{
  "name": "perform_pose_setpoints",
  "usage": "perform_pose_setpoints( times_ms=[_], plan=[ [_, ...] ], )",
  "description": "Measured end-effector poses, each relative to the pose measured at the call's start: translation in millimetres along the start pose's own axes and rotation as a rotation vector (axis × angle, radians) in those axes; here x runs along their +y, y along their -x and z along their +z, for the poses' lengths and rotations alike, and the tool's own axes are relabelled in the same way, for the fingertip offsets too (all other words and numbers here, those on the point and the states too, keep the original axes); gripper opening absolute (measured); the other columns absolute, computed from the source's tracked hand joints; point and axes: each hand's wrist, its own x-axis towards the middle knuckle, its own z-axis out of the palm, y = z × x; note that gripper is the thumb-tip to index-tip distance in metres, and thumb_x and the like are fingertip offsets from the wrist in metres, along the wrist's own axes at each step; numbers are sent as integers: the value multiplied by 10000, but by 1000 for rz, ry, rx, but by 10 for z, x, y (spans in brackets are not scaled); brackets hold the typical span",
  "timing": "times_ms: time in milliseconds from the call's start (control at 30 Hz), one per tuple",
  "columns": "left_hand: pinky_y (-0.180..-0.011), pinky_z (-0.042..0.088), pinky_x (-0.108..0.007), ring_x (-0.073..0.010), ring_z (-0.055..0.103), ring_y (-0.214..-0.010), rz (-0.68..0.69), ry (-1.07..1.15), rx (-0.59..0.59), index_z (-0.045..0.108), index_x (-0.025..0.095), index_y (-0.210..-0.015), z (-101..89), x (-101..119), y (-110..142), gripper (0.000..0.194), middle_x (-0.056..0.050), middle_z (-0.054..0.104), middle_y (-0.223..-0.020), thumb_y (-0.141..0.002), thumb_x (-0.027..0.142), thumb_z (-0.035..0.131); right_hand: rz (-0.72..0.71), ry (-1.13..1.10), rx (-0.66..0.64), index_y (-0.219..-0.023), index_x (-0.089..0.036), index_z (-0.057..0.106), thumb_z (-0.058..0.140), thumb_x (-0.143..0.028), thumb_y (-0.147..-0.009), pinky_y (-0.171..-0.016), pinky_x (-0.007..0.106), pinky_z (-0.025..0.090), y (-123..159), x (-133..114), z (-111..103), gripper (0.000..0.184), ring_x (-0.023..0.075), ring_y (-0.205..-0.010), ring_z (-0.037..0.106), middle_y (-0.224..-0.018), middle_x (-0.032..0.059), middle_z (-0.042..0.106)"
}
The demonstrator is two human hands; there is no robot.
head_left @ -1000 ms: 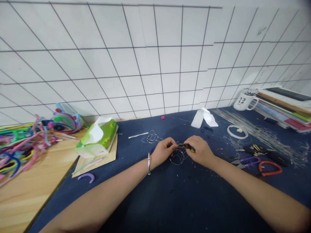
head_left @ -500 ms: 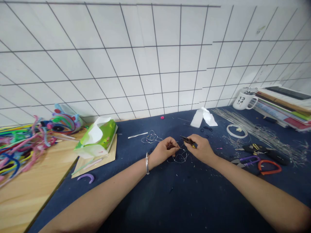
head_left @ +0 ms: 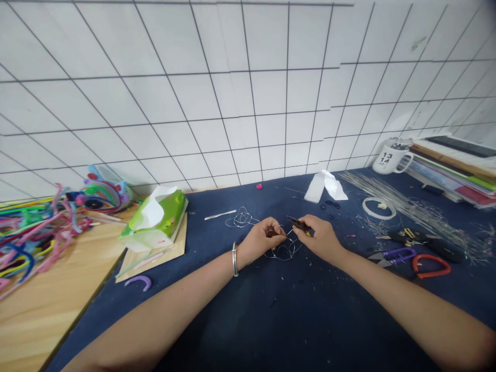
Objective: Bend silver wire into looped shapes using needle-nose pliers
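Observation:
My left hand point(head_left: 263, 239) is closed in a pinch on thin silvery wire point(head_left: 285, 252), which loops loosely below and between my hands. My right hand point(head_left: 318, 235) is wrapped round small dark pliers point(head_left: 297, 223) with a bit of yellow on the handle. The jaws of the pliers point left toward the pinched wire; whether they grip it is too small to tell. Another tangle of wire point(head_left: 242, 219) lies on the dark blue cloth just beyond my left hand, beside a thin silvery strip point(head_left: 220, 215).
A green tissue pack point(head_left: 163, 216) and a purple curved piece point(head_left: 139, 281) are at left, near colourful pipe cleaners point(head_left: 42, 232). To the right lie purple-handled scissors point(head_left: 399, 255), an orange-handled tool point(head_left: 431, 265), a wire coil point(head_left: 378, 208), straight wires point(head_left: 382, 191) and a white mug point(head_left: 388, 159).
Both hands keep almost the same place and grip. The wire loops beneath them have shifted slightly, and a straight bit of wire now shows between my left fingers and the pliers.

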Motion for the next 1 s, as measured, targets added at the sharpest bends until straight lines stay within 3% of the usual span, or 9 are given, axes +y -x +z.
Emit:
perform_pose_setpoints(
  times_ms=[233,467,733,1000],
  plan=[
    [-474,366,-169,-35,439,-505,-17,-52,-13,507,138,-811,-26,11,-7,170,20,525,-705,-718,237,608,-4,-8,21,-841,-189,564,498,-205,-753,-665,246,397,18,-9,3,111,141,-720,514,-760,21,555],
    [-469,352,-175,-44,467,-491,-99,-173,-37,609,126,-832,-47,105,21,199,-30,610,-755,-760,302,550,3,-15,65,-840,-194,567,488,-200,-751,-644,252,406,24,-6,6,119,144,-699,513,-749,26,564],
    [-479,379,-174,-53,496,-501,-109,-180,-62,609,122,-840,-69,76,18,187,-35,616,-738,-759,278,545,33,-15,78,-822,-187,561,483,-226,-768,-647,247,405,30,-2,22,103,139,-699,520,-757,27,567],
    [-480,370,-172,-46,476,-491,-86,-189,-75,590,120,-780,-61,59,17,145,-15,585,-703,-748,253,541,-30,-15,64,-824,-189,558,489,-200,-757,-656,248,404,32,-1,33,97,142,-711,513,-750,25,553]
  ],
)
